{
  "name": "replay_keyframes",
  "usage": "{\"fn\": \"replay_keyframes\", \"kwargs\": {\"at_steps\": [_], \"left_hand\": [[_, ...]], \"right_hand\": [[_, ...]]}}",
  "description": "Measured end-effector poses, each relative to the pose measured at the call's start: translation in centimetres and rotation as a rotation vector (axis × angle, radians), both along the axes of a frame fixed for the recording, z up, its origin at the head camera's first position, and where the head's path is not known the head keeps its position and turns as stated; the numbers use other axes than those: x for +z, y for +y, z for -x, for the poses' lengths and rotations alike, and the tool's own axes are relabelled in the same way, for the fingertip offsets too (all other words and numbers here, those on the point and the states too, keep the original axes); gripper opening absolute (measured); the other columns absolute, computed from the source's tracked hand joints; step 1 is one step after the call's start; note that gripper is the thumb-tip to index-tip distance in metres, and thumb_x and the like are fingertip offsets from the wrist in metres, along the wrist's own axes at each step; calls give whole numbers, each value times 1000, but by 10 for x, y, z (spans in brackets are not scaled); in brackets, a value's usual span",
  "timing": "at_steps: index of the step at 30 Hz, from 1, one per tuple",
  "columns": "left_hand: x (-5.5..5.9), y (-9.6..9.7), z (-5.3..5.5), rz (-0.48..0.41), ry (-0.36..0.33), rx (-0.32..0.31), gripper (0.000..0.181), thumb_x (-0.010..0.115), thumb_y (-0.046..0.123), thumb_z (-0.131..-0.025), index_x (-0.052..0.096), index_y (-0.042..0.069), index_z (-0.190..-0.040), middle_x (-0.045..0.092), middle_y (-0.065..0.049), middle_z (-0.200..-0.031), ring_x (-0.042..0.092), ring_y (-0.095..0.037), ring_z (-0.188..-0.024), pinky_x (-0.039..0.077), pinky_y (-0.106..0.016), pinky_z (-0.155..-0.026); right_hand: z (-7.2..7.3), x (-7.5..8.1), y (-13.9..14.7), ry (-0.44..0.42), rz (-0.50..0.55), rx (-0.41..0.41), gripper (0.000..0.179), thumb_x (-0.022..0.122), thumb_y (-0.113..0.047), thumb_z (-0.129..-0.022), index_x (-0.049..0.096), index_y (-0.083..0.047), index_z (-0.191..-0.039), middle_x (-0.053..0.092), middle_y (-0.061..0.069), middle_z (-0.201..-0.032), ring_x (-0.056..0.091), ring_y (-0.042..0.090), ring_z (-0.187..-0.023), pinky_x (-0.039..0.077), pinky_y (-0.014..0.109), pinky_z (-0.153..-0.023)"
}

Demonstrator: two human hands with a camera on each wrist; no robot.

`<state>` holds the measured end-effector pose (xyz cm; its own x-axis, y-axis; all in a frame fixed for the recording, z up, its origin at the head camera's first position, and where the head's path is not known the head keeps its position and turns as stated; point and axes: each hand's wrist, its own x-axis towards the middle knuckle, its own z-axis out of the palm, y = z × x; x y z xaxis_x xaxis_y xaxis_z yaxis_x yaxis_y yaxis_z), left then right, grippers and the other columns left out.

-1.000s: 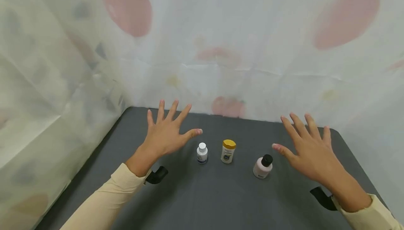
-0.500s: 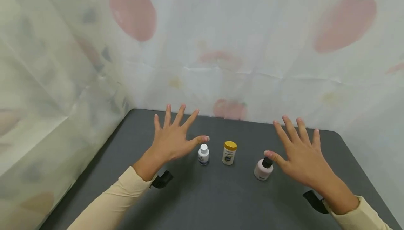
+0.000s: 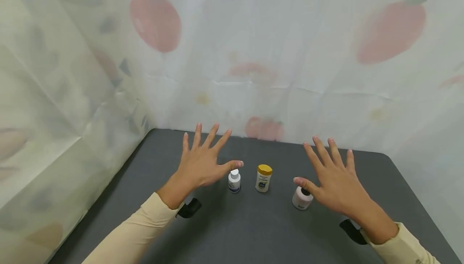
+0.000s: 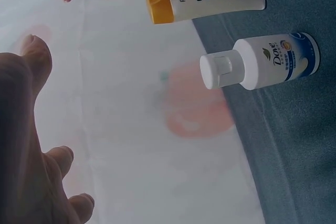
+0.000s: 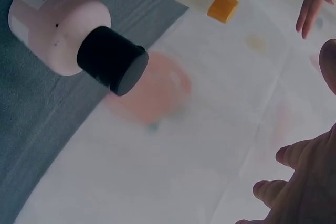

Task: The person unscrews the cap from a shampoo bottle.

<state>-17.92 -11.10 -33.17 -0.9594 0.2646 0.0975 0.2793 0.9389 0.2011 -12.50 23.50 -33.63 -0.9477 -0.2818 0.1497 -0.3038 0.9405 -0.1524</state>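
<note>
My left hand (image 3: 202,165) hovers over the table with its fingers spread, holding nothing. Its thumb overlaps the top of a small white Dove bottle (image 3: 234,183) in the head view; the left wrist view shows that bottle (image 4: 281,60) upright and apart from the hand. My right hand (image 3: 336,185), also spread and holding nothing, is above and right of a pale pink bottle (image 3: 301,200). Its thumb partly hides the black cap (image 5: 110,59) in the head view. Between the hands stands a white bottle with a yellow cap (image 3: 263,179).
The dark grey table (image 3: 246,232) carries the three bottles in a loose row. A white curtain (image 3: 282,46) printed with fruit hangs along its back edge, and more curtain (image 3: 47,115) runs down the left side. Black straps (image 3: 189,208) sit at both wrists.
My right hand has shifted left, its thumb now overlapping the pink bottle's cap in the head view. The left hand has drifted slightly right. The head view has tilted a little; the bottles stay put.
</note>
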Motion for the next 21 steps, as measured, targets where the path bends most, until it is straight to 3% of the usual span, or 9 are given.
{"fn": "replay_keyframes", "kwargs": {"at_steps": [21], "left_hand": [[-10,-6,-2,-7,-6,-32,97,44,91,-88,12,43,-166,2,2,-178,-13,-41,-163,-2,-68,-130]], "right_hand": [[9,-11,-34,22,16,60,95,51,-73,-98,15,-21,-169,6,9,-178,0,44,-164,1,80,-121]]}}
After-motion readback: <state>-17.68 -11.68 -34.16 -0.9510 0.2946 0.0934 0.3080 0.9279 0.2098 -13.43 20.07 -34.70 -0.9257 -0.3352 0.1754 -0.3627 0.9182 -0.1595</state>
